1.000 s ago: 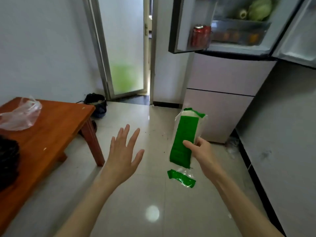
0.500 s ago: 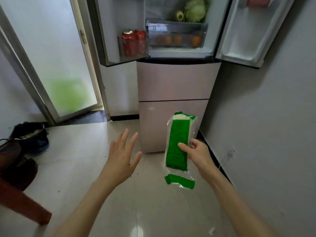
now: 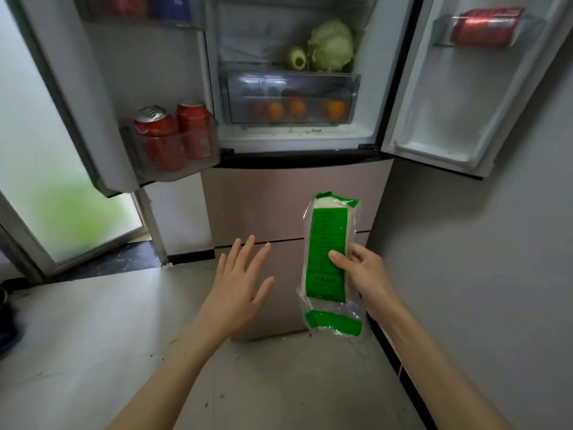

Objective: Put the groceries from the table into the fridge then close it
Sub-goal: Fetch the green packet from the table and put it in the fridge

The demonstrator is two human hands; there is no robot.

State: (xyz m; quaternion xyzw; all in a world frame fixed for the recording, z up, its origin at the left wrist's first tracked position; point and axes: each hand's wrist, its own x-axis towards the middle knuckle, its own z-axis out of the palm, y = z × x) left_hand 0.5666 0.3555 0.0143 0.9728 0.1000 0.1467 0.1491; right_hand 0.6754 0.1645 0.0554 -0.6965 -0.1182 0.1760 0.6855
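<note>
A: What's the room like?

B: A pale tiled floor [image 3: 93,352] with scattered crumbs fills the lower frame. A grey wall [image 3: 480,274] runs down the right side, and a frosted glass door [image 3: 62,218] stands at the left edge. The fridge [image 3: 294,197] takes the upper middle, both upper doors swung wide, its two lower drawers closed.

A: Anything between the person and the fridge?

B: Only their own arms. The right hand [image 3: 364,271] is at centre right, its grip clenched on a green-and-clear packet [image 3: 328,243], thumb across the front label, holding it upright in front of the lower drawers, below the open compartment. The left hand [image 3: 238,283] hangs beside it at centre, fingers spread, grip released and touching nothing.

A: What's already inside, counted?

B: One cabbage [image 3: 331,45] on the shelf at the top, with a smaller pale vegetable [image 3: 297,58] just beside it. The clear drawer [image 3: 291,97] beneath shows three orange fruits plainly, plus darker ones I can't count. The left door's bin [image 3: 173,150] holds two red cans [image 3: 173,131] upright. The right door's shelf carries one red can [image 3: 486,26] on its side.
</note>
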